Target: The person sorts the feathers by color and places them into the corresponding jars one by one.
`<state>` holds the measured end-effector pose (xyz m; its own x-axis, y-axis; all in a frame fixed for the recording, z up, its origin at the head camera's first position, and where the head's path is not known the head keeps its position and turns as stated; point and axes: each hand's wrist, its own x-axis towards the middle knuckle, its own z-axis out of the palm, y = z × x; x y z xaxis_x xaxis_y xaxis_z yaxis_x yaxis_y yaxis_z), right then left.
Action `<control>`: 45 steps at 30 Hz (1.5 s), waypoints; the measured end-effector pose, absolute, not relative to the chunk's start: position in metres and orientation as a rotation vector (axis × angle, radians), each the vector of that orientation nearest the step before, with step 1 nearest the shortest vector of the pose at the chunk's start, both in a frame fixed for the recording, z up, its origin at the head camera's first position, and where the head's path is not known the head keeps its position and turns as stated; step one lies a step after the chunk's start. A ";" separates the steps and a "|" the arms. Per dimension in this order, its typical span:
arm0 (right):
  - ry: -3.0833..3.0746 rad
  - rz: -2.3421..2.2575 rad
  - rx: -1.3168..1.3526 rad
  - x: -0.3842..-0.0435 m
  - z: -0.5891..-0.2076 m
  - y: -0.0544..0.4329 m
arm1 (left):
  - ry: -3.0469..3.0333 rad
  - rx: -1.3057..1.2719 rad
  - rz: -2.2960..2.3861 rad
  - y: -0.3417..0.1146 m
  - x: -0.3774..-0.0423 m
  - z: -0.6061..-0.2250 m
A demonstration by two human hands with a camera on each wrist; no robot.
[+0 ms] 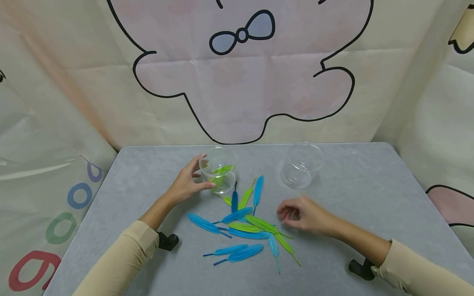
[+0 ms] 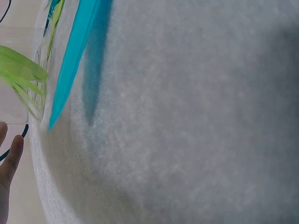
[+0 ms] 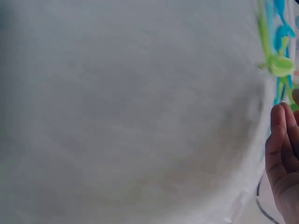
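My left hand (image 1: pixel 187 181) holds a clear plastic cup (image 1: pixel 231 181) at its left side, thumb low at the front and fingers round the back. Inside that cup lie green feathers (image 1: pixel 221 171); the left wrist view catches them beside the fingertips (image 2: pixel 15 151). To the right of the loose feathers, my right hand (image 1: pixel 305 214) hovers close over the table with fingers loosely curled and nothing visible in them. Between the hands spread several blue feathers (image 1: pixel 246 252) and green feathers (image 1: pixel 262 223), some crossing each other. Slight blur covers the right hand.
A second clear cup (image 1: pixel 298 174), with no feathers visible in it, stands at the back right of the grey table (image 1: pixel 370 197). A printed cloth (image 1: pixel 296 90) hangs behind the table's far edge, and more cloth hangs at both sides.
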<state>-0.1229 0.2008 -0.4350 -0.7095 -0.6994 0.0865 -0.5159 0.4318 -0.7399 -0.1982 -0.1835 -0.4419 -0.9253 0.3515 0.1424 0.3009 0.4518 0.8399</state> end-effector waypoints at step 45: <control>2.441 -1.081 -1.165 -0.106 -0.453 0.203 | 2.632 0.592 1.516 -0.184 -0.198 -0.442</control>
